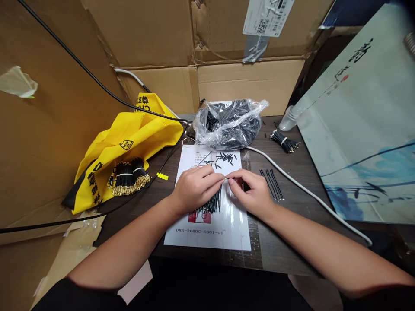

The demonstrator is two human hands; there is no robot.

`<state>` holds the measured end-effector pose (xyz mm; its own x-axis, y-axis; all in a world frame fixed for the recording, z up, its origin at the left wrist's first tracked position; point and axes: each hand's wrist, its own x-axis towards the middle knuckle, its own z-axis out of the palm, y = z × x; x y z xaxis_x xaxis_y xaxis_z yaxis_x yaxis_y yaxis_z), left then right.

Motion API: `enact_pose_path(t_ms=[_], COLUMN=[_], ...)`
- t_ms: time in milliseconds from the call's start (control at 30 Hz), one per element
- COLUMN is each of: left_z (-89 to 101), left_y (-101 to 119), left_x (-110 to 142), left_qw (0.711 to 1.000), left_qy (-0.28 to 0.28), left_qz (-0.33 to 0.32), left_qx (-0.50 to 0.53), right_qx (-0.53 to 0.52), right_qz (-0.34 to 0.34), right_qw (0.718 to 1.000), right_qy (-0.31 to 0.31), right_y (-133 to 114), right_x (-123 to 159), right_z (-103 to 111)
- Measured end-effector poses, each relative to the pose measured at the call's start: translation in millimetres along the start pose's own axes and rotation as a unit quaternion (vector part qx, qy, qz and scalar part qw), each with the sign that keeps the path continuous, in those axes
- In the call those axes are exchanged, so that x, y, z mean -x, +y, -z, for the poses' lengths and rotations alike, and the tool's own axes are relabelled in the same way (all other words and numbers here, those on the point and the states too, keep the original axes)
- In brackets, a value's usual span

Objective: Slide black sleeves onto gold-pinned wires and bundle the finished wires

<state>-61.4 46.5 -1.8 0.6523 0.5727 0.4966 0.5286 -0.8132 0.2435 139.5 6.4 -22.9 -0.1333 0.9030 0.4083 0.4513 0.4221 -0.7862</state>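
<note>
**Sheet (233,226) marked DRS-206DC-E001-01 lies beneath your left hand (196,185) and right hand (251,190)**

Your fingertips nearly meet above the sheet, both hands pinched closed on a small piece (226,178), too slight to identify. Under your left hand, a pile of black wires (212,204) partly covers the sheet's red picture (201,217); the print at the top is too small to read. Short black pieces (227,158) lie scattered beyond your fingers, and a row of loose wires (272,185) sits just beside your right hand.

On your left, the yellow bag (129,131) shows black Chinese characters and the upside-down letters CHA; banded bundles (128,177) with gold-coloured ends rest on it. A yellow tag (163,176) hangs on the black cable (65,48); you cannot make out its writing. The shipping label (267,17) carries a QR code and a barcode, while the pale panel (363,125) to your right bears brushed characters, a red seal and blue paint.

Your table (275,252) is dark wood-grain, backed by cardboard (155,34). On it sit a clear plastic bag (228,125) of black pieces, another banded bundle (285,141), a clear cup (288,119) and a white cable (292,176).
</note>
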Motion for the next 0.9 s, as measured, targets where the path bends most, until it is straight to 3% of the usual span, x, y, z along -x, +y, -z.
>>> enact_pose_path(t_ms=[267,900], left_z=[-1.0,-4.7], left_y=[3.4,7.3], left_x=[-0.6,4.7], left_qw=[0.999,1.0], left_qy=[-0.001,0.006], left_qz=[0.017,-0.022], left_qx=[0.037,0.012], right_qx=[-0.05,-0.059], right_qz=[-0.048,-0.04], right_qw=[0.998,0.997], right_qy=[0.0,-0.015], right_y=[3.0,-0.3], right_x=[2.9,-2.2], right_z=[0.1,2.4])
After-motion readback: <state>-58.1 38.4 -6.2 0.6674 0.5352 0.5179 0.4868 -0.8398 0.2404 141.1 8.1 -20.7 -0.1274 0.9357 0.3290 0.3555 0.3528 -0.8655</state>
